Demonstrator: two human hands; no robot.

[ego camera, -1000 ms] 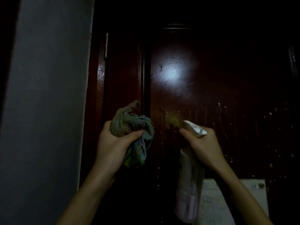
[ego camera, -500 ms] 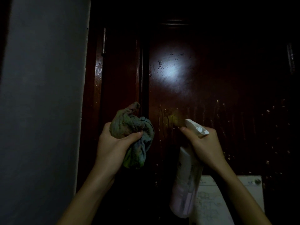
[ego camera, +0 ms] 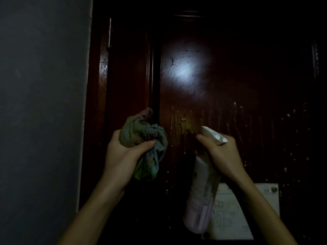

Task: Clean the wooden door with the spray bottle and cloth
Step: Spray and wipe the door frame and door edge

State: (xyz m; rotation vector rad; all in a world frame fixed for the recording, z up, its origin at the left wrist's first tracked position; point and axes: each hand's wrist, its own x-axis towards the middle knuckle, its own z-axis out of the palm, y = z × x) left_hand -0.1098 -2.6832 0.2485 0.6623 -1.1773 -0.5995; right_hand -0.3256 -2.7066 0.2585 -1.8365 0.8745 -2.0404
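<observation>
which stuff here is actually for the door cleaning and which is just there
For the job:
- wooden door
- spray bottle, held in the right hand
- cloth, bunched in the left hand

Just there:
- grey wall
- paper sheet pinned to the door

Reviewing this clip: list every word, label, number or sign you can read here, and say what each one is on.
None can be read with confidence.
Spray bottle in the right hand: printing on its label, too dark and blurred to read.
White paper sheet pinned on the wooden door: faint drawn lines and a short mark near its pin, too small to read.
Cloth in the left hand: no text.
</observation>
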